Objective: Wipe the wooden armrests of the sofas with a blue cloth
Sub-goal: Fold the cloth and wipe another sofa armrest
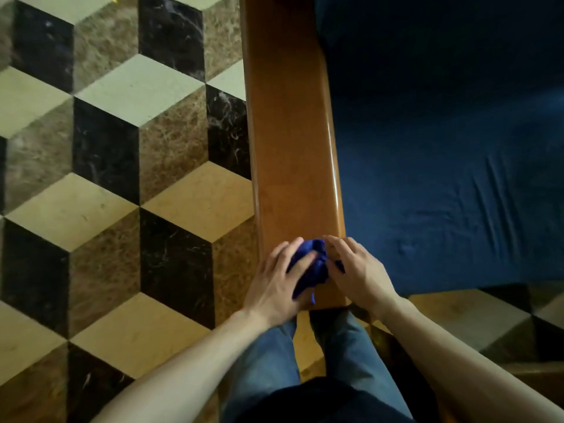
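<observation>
A long glossy wooden armrest (290, 132) runs from the top of the view down to its near end in front of me. A crumpled blue cloth (314, 264) lies bunched on that near end. My left hand (274, 285) grips the cloth from the left, fingers curled over it. My right hand (357, 270) is at the cloth's right side, fingers bent; a bit of cloth shows under its fingertips, on the armrest's right edge.
A dark blue sofa seat cushion (451, 178) fills the right side next to the armrest. A marble floor (122, 178) in a cube pattern lies to the left. My legs in blue trousers (305, 361) stand just before the armrest's end.
</observation>
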`<state>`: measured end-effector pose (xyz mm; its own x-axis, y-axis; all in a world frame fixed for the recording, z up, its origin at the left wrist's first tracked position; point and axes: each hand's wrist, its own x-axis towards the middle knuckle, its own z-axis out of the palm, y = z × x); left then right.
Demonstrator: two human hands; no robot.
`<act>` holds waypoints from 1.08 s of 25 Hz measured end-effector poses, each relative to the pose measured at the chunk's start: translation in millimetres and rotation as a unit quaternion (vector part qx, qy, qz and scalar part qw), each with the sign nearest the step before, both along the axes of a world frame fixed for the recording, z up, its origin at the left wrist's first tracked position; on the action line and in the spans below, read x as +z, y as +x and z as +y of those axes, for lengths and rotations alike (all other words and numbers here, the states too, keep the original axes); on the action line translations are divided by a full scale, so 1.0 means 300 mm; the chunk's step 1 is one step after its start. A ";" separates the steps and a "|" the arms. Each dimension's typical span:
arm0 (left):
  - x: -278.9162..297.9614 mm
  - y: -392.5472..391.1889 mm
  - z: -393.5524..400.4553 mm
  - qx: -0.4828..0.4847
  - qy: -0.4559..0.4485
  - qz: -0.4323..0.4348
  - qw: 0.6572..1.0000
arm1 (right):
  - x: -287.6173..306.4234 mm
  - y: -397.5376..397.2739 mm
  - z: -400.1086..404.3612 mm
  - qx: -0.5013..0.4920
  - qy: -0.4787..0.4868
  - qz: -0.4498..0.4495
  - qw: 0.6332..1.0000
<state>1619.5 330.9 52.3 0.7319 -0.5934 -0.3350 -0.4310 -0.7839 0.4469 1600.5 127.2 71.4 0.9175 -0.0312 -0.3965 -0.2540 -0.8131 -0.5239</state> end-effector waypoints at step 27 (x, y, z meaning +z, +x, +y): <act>0.746 0.091 -0.299 0.182 -0.284 -0.047 0.940 | 0.784 0.042 -0.258 -0.160 0.191 -0.241 0.938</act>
